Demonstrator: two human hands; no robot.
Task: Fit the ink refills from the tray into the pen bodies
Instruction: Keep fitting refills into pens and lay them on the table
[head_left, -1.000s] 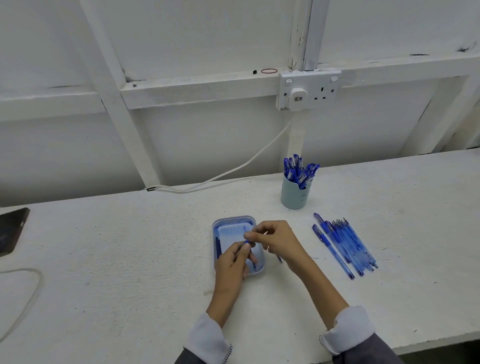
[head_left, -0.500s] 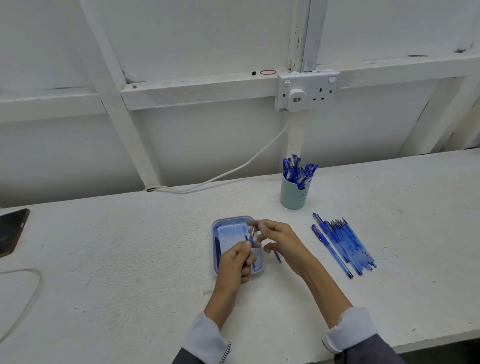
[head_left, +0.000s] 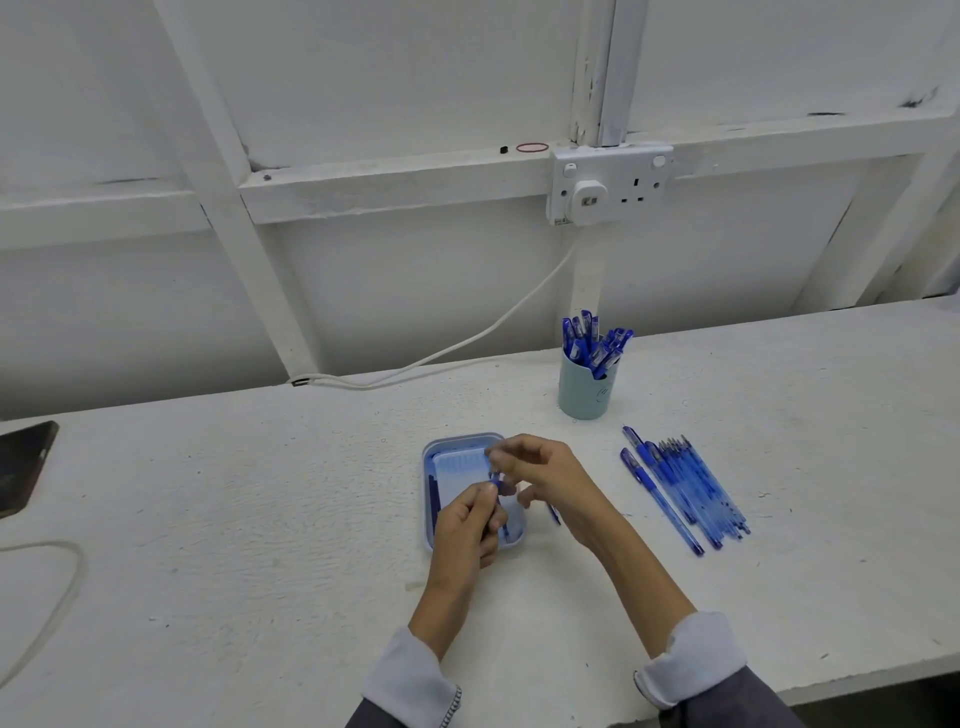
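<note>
A light blue tray (head_left: 434, 452) sits on the white bench in front of me, with a dark refill along its left wall. Over the tray my left hand (head_left: 467, 522) grips a blue pen body (head_left: 503, 522) upright. Just above it, my right hand (head_left: 545, 475) pinches a small part at the pen body's top end (head_left: 494, 475); what that part is I cannot tell. A small blue piece (head_left: 555, 514) pokes out under my right palm. Several blue pens (head_left: 685, 486) lie in a row to the right.
A pale green cup (head_left: 584, 395) full of blue pens stands behind the row. A dark phone (head_left: 21, 467) lies at the left edge, with a grey cable loop (head_left: 62, 587) below it. A white cord (head_left: 467, 338) runs from the wall socket (head_left: 608, 182) onto the bench.
My right hand has lifted a little from the left hand, its fingers now pinching at the top of the pen body. The left hand has barely moved.
</note>
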